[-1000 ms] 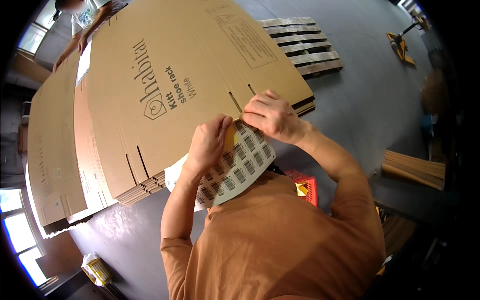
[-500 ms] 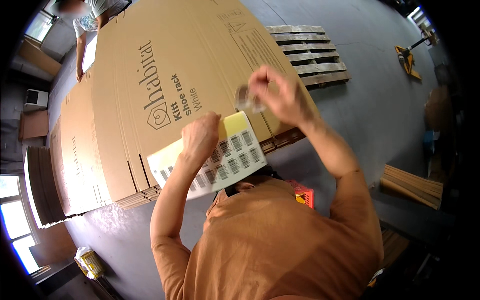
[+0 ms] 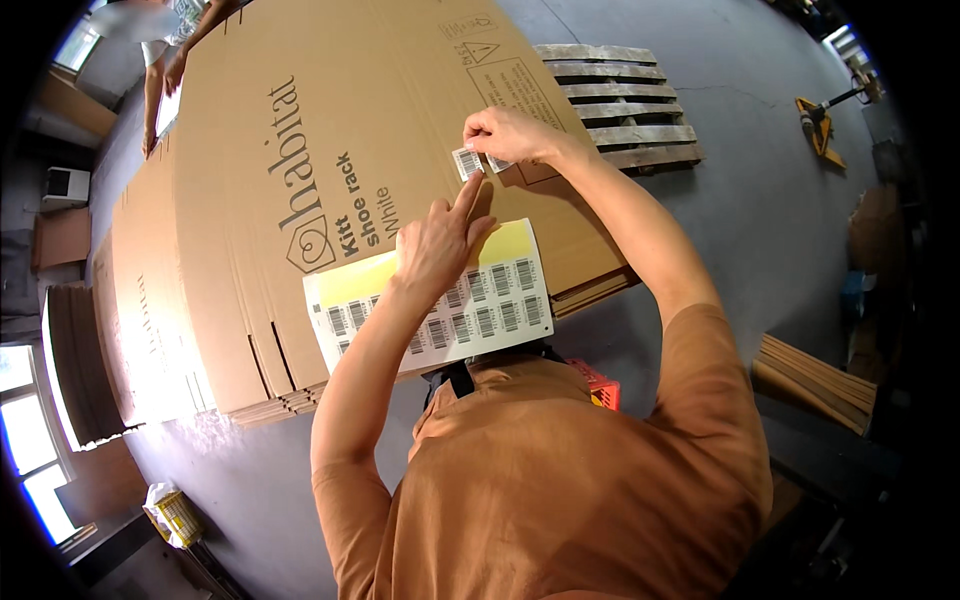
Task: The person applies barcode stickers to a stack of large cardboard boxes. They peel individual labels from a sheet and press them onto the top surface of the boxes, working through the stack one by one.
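A stack of large flat cardboard sheets fills the upper left. On its near edge lies a sheet of barcode stickers, part yellow where stickers are gone. My right hand holds a small white barcode sticker against the top cardboard. My left hand rests over the sticker sheet, its index finger stretched out and touching the lower edge of that sticker.
A wooden pallet lies on the grey floor beyond the stack. Another person's arms reach onto the cardboard at the top left. Folded cardboard sits at the right, a yellow pallet jack at the far right.
My right hand has carried the peeled sticker from above the sheet forward onto the cardboard. My left index finger has stretched out to it.
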Demonstrator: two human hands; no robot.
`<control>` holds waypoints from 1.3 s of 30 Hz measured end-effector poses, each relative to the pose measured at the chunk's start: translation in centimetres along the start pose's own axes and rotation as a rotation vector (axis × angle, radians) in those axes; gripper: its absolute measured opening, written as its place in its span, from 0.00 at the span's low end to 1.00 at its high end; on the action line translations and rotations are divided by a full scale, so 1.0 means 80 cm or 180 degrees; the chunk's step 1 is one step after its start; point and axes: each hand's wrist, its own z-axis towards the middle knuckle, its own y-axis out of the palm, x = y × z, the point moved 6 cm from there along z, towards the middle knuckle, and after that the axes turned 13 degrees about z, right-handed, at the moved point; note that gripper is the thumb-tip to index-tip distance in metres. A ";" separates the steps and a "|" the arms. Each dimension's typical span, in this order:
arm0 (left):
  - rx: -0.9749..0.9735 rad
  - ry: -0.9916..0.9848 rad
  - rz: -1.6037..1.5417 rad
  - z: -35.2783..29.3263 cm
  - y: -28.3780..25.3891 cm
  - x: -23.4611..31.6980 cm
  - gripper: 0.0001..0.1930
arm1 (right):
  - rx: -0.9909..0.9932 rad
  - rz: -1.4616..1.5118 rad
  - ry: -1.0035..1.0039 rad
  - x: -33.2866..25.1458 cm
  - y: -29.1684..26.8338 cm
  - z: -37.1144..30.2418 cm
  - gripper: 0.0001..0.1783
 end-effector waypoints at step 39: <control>0.1142 0.0242 0.0265 -0.173 0.017 -0.024 0.31 | 0.1381 0.2706 0.1143 -0.078 0.167 -0.144 0.15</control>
